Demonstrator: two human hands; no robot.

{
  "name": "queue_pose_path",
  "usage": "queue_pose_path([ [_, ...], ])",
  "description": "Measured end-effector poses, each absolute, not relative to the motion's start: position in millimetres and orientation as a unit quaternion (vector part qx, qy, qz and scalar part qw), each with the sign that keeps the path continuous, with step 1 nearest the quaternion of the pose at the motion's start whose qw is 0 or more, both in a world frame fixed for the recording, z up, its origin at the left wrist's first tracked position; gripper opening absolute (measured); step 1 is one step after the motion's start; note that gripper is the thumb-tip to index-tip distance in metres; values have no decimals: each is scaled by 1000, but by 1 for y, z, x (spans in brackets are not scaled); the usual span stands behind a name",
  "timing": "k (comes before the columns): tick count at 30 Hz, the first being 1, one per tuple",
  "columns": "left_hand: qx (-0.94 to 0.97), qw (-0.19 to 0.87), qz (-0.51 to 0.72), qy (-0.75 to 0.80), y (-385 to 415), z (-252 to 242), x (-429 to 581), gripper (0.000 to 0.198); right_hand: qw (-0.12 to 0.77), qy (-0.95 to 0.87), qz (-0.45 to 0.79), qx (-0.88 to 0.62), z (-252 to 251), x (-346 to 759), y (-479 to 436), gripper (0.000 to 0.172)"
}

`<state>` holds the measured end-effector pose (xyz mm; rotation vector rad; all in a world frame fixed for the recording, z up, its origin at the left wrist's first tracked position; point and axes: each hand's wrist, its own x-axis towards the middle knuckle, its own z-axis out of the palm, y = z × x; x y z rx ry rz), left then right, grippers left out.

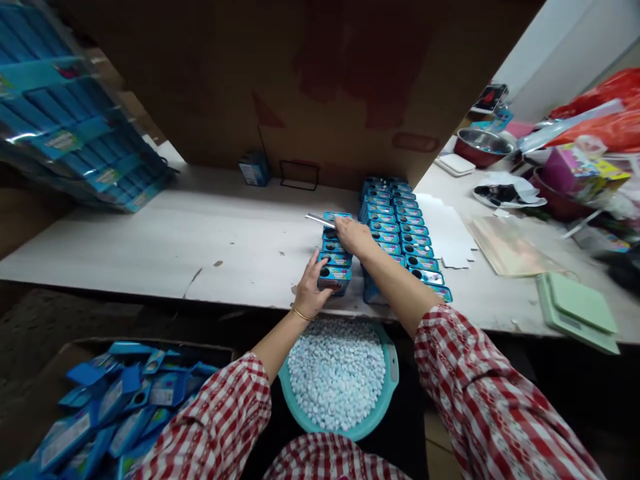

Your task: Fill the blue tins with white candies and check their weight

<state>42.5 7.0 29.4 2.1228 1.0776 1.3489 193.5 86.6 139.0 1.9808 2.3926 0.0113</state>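
A short row of small blue boxes [336,259] with dark round holes in their tops stands near the table's front edge. My left hand [309,291] grips the nearest box, its thumb on the front and its fingers along the left side. Over the far end of that row is my right hand [354,236], closed on a thin, shiny metal tool [320,220] that points left; its full shape is hidden. Just to the right stand two longer rows of filled-looking blue boxes [384,227]. Below the table edge, a turquoise basin [393,373] holds many small white pellets [340,377].
A large cardboard sheet [320,87] rises behind the table [150,247]. Wrapped blue packs [75,127] are stacked left, and a carton of loose blue boxes [120,400] sits lower left. A green scale [580,307] and a red bowl [483,145] lie right.
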Motion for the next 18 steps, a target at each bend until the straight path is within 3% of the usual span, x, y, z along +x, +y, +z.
queue_pose_path([
  [11,739,275,481,383,146,28,119,74,37,739,36,671,147,252,214,29],
  [15,721,315,470,399,174,30,138,94,-15,732,37,680,157,273,212,32],
  [18,710,334,463,413,166,35,130,117,-80,745,42,661,179,284,161,33],
])
